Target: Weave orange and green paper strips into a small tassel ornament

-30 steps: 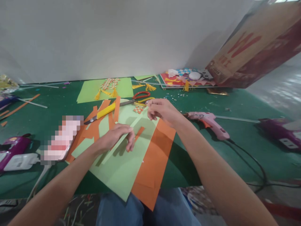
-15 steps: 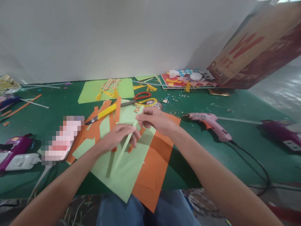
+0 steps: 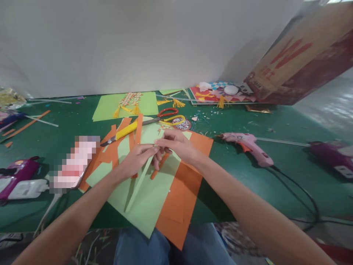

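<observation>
A narrow light-green paper strip slants down toward me, pinched near its upper end by both hands. My left hand is closed on it with thumb on top. Close against it on the right, my right hand grips the strip's top end. Under the hands lie a light-green paper sheet and an orange sheet. A short orange paper strip rests on the green sheet just below my hands. Beyond them, scissors with red and yellow handles lie beside a yellow utility knife.
A pink glue gun with a cord lies right. On the left are a phone and a purple power strip. Woven pieces with yellow tassels sit on green paper at the back. A paper bag leans at the back right.
My right hand has slid slightly down and left along the strip, closing up to my left hand. The strip's lower end has shifted a little toward me.
</observation>
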The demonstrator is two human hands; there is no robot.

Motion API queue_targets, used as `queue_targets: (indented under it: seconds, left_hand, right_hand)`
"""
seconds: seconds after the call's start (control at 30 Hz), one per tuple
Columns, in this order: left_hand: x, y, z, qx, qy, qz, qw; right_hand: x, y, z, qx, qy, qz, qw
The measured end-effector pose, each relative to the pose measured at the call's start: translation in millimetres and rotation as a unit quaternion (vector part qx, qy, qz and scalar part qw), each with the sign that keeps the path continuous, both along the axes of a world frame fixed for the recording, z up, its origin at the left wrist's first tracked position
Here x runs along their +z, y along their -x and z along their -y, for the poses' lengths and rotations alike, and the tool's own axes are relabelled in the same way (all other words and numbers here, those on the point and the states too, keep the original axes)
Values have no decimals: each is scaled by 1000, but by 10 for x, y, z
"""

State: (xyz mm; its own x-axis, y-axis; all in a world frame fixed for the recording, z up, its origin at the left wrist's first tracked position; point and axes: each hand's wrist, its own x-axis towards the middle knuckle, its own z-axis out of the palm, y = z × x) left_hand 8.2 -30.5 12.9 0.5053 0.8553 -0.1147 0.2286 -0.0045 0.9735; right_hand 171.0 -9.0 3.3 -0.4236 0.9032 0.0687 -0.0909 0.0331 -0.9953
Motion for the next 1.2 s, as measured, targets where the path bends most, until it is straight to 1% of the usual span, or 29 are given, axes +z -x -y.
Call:
queue_targets:
  seconds: [0.13,0.23,0.43,0.87,1.2]
  left_hand:
    - [-5,11,-2,-5,9,2,1000]
    - [-15,23,-1,-9,6,-3,1000]
    - [7,24,11,-18,-2,-40,999]
    - [23,20,8,-29,-4,-33,999]
    - [27,21,14,-57,2,-45,997]
  right_hand:
    - [-20,36,10,-17,-4,-8,1000]
    - [-19,38,2,-42,4,-5,999]
    - [12,-18,-28,-85,12,-15,996]
    - [15,-11,-16,-87,2,-15,996]
    - [3,-7,-16,-83,0,-14,996]
